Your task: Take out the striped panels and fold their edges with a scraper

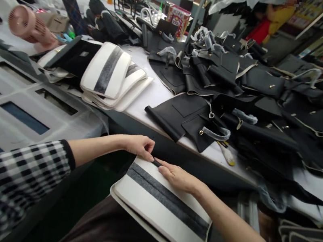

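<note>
Across my lap lies a white panel (pixel 161 215) with a wide dark grey stripe and rounded corners, with at least one more layer under it. My left hand (pixel 141 147) is closed in a pinch at its far left corner. Close beside it, my right hand (pixel 177 177) grips the far edge, thumb on top and fingers along the rim. A short bit of black edge (pixel 157 162) shows between the two hands. Whether it is a separate strip or the panel's underside I cannot tell. The undersides of my fingers are hidden.
Similar striped panels (pixel 105 70) are stacked on the table, near a pink fan (pixel 26 25). Several black leather bag pieces (pixel 185 114) with wrapped handles cover the table's right part. A yellow-tipped tool (pixel 227 154) lies at its front edge. Other people stand behind.
</note>
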Available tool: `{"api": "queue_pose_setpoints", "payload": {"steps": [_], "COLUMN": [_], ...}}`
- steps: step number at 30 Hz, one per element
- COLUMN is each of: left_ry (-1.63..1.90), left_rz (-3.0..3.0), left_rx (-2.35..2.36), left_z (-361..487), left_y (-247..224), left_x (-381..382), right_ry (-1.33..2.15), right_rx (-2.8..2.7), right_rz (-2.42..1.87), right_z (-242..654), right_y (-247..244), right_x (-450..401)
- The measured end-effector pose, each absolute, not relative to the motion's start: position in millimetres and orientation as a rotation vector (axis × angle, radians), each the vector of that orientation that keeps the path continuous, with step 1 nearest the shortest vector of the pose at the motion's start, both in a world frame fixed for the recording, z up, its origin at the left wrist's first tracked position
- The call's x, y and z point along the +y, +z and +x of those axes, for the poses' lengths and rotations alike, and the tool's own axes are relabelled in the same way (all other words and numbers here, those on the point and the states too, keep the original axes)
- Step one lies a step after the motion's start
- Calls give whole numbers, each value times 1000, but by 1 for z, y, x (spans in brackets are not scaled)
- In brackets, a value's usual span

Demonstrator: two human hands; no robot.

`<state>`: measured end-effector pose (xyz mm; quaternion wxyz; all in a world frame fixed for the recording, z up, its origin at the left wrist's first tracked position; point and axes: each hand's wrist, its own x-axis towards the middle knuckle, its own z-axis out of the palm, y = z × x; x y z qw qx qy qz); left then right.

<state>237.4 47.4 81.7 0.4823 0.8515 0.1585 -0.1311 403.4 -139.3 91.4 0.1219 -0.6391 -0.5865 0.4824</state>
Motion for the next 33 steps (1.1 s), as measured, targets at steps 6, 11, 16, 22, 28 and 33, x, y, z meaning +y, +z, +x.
{"api": "queue_pose_setpoints", "payload": {"steps": [6,11,16,22,28,33], "left_ry": [-601,-713,-747,-699,-784,-838], "left_rz": [1991,1926,2134,2158,2254,2167], "left_rx": [311,329,246,178,137,115], "left_z": [252,259,272,298,307,310], "left_y": [82,84,89,87,91,85], "left_x": [57,61,59,30,19,22], "right_ry": [1604,1665,1656,1609,1491,1445], "right_rx": [-1689,-1523,-1518,-1583,-1675,-1708], "right_rz": [-1859,-2001,-2043,-2006,-1921,-1948], "right_z": [455,485,483,455,439,428], "right_y": [103,111,110,105,91,92], "right_x": [-195,-240,-234,-197,-176,-165]}}
